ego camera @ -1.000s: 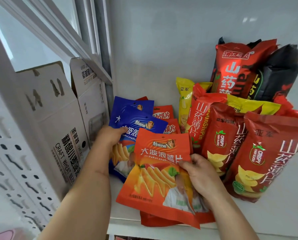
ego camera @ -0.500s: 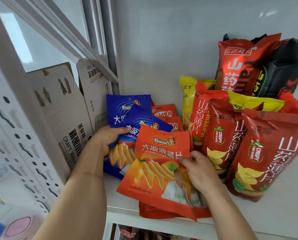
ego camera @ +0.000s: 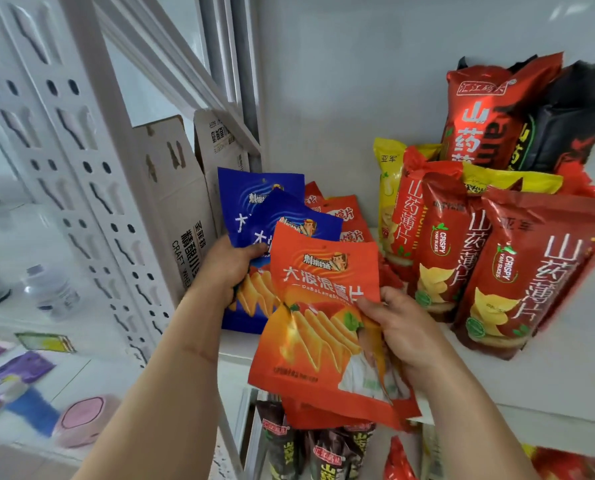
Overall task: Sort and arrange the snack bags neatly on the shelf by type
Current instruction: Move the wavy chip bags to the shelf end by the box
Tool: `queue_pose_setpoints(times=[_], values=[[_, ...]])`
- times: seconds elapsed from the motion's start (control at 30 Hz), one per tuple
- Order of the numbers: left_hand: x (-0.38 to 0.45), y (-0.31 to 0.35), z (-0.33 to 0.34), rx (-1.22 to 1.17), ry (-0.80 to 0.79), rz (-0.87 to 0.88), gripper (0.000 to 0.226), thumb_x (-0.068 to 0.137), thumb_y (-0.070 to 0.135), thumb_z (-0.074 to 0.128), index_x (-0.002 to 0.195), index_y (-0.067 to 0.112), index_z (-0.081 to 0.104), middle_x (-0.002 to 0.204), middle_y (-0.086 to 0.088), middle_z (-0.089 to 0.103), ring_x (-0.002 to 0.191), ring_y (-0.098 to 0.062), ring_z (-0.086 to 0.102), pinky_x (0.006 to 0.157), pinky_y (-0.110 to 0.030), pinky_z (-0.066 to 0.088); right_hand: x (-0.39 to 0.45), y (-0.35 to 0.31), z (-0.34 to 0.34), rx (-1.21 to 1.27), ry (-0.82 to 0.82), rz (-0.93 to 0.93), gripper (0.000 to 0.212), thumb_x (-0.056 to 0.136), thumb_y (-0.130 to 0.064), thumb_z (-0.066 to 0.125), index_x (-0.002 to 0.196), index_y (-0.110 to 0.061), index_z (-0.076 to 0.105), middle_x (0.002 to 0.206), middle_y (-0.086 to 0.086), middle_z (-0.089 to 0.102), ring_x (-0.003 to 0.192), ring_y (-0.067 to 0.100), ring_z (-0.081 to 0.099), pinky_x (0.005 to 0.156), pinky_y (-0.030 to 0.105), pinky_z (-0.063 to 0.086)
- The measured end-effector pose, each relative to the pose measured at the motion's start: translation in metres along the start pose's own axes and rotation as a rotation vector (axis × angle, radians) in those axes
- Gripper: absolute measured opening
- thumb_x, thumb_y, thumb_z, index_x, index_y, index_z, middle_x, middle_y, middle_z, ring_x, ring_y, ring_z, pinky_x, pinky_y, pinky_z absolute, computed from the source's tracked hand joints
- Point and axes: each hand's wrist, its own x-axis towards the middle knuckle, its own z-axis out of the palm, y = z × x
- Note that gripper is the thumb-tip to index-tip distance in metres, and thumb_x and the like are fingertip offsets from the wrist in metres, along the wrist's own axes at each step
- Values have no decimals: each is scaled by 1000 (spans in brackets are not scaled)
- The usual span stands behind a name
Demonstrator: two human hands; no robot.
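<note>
Compared with a second ago, the orange chip bag (ego camera: 323, 306) is lifted a little off the shelf (ego camera: 531, 382), pinched by the right hand (ego camera: 398, 327). The left hand (ego camera: 228, 268) still grips the blue bags (ego camera: 265, 202) at far left, so sorting continues.

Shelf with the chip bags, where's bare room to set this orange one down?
Bare shelf shows in front of the red yam bags, right of the right hand. The left side is crowded: blue bags against the cardboard box.
</note>
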Motion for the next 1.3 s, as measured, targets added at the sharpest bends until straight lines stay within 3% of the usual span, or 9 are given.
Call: queue_pose_setpoints(times=[0.13,0.27,0.43,0.6,0.83,0.97,1.03,1.13,1.3], values=[[-19,-5,-13,17,0,40,3,93,22,70,95,24,69,93,-7,77,87,-31,74,88,-52,58,-41,2,6,60,27,-4,10,99,-13,57,102,-8,65,68,4,72,45,11,62,38,20,44],[-52,-10,-19,-3,-20,62,10,92,31,70,97,23,69,91,-5,77,85,-29,74,84,-49,60,-94,8,6,103,133,6,14,99,-14,55,104,-4,62,59,7,64,37,20,52,34,25,40],[-104,-21,-17,-135,-85,56,13,94,31,69,102,20,68,91,-3,76,78,-22,73,69,-36,58,-163,21,-10,143,339,14,25,97,-18,59,111,2,60,78,28,61,60,38,54,61,48,47],[-157,-35,13,-155,-206,25,13,95,37,67,92,25,63,93,-3,76,83,-24,74,77,-43,60,-229,29,-38,143,505,44,21,99,-14,55,109,4,61,55,12,59,27,16,45,30,22,36],[-222,-43,104,-122,-352,-5,16,96,41,64,91,26,66,86,0,77,81,-23,74,78,-44,61,-295,36,-115,235,694,31,15,98,-12,56,105,0,64,62,11,69,37,16,58,42,23,48],[-256,-39,183,-105,-430,1,17,96,41,64,96,23,66,93,-2,77,84,-23,74,79,-43,61,-322,39,-184,245,806,26,15,95,-14,62,105,-4,68,85,15,76,73,30,69,75,40,55],[-275,-35,228,-101,-450,2,22,96,41,64,104,21,64,97,-3,75,86,-23,73,78,-41,61,-335,35,-223,232,825,14,13,96,-13,60,103,-4,67,79,11,76,63,23,71,61,32,58],[-299,-27,298,-112,-473,15,25,97,40,64,110,19,64,98,-2,75,86,-21,73,73,-37,59,-353,19,-279,231,828,1,12,100,-11,54,103,-2,62,52,3,66,33,10,57,34,16,42],[-328,-4,406,-103,-490,-6,28,94,44,66,107,19,66,95,-4,77,84,-24,75,82,-47,62,-369,-6,-382,184,839,11,21,101,-11,52,114,4,59,41,3,57,25,11,48,29,15,34]])
